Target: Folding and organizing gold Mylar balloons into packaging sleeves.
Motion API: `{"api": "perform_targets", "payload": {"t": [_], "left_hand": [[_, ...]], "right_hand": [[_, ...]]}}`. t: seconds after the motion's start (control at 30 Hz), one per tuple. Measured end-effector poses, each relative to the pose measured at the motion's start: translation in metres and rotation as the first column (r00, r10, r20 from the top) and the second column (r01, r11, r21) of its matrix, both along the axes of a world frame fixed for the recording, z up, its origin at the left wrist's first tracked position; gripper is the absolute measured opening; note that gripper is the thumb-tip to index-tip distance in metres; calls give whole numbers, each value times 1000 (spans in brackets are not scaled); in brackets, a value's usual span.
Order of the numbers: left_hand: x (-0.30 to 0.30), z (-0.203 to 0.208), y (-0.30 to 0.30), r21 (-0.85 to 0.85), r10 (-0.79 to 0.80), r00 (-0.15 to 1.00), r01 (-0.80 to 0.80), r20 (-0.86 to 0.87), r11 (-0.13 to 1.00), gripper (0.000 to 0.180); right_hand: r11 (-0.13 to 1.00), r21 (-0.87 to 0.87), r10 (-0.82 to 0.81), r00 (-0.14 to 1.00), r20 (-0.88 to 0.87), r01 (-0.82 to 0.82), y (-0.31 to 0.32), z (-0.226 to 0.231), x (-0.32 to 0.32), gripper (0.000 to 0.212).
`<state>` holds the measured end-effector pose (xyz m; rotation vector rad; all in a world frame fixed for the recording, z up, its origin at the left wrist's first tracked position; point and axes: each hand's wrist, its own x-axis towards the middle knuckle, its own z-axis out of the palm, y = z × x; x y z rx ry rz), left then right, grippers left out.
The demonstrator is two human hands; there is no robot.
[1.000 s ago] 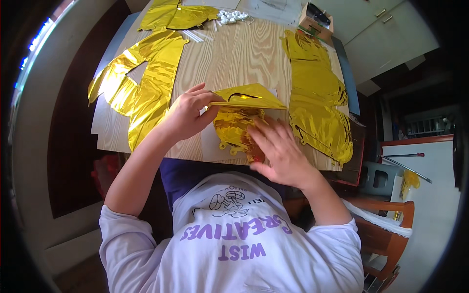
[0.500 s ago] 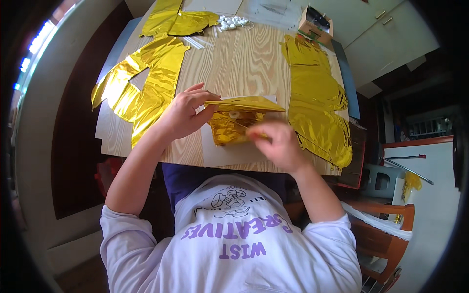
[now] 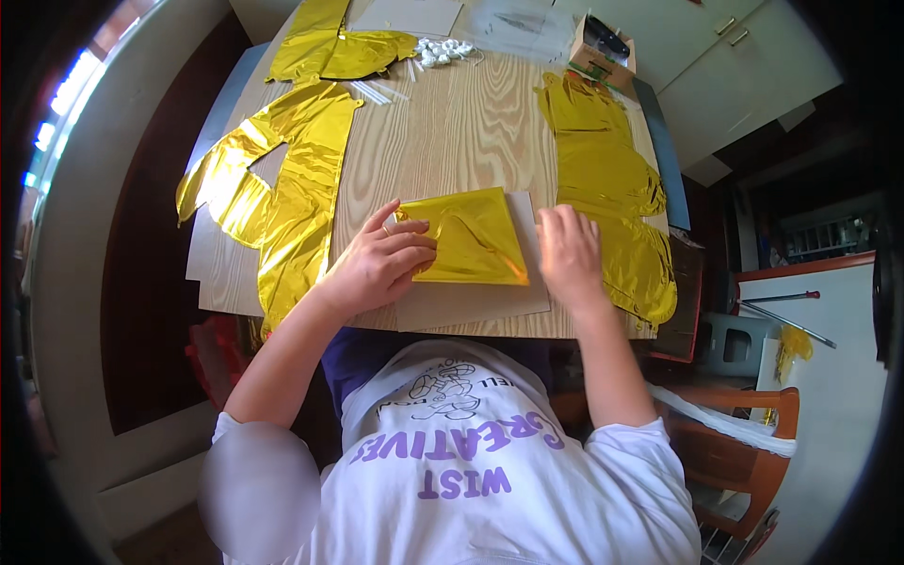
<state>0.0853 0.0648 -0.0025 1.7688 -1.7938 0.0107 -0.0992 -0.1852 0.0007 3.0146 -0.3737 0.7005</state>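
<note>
A folded yellow-gold foil balloon lies flat on a grey card near the table's front edge. My left hand is at its left end. The index finger points forward, the other fingers curl over the foil's edge, and the thumb is mostly hidden. Just past the card's right edge is my right hand, apart from the folded foil. Its fingers reach forward close together and nothing shows in them; their tips are partly hidden.
Flat gold foil balloons lie at left, far left and right. Small white pieces and white sticks sit toward the back. A small box holding a dark object stands back right. A wooden chair is right of me.
The raised upper flap of foil has come down flat, covering the crinkled part and the white ring. My right hand has moved off the foil to the right.
</note>
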Motion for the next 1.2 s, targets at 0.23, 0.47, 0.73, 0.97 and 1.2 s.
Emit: {"api": "perform_targets", "payload": {"t": [0.23, 0.47, 0.73, 0.97, 1.2], "left_hand": [[-1, 19, 6, 188, -94, 987, 68, 132, 980, 56], [-1, 17, 15, 99, 40, 999, -38, -20, 994, 90], [-23, 4, 6, 205, 172, 981, -187, 88, 961, 106], [-33, -14, -9, 222, 236, 949, -282, 211, 933, 110], [-36, -11, -11, 248, 288, 942, -325, 172, 913, 112]], "right_hand": [[823, 538, 233, 972, -27, -182, 2, 47, 17, 44], [922, 338, 291, 913, -286, -188, 15, -4, 55, 64], [965, 210, 209, 943, -259, -156, 30, -19, 18, 63], [955, 236, 233, 945, -230, -178, 8, -18, 21, 61], [891, 443, 162, 980, -112, -97, -12, 14, 6, 54]]}}
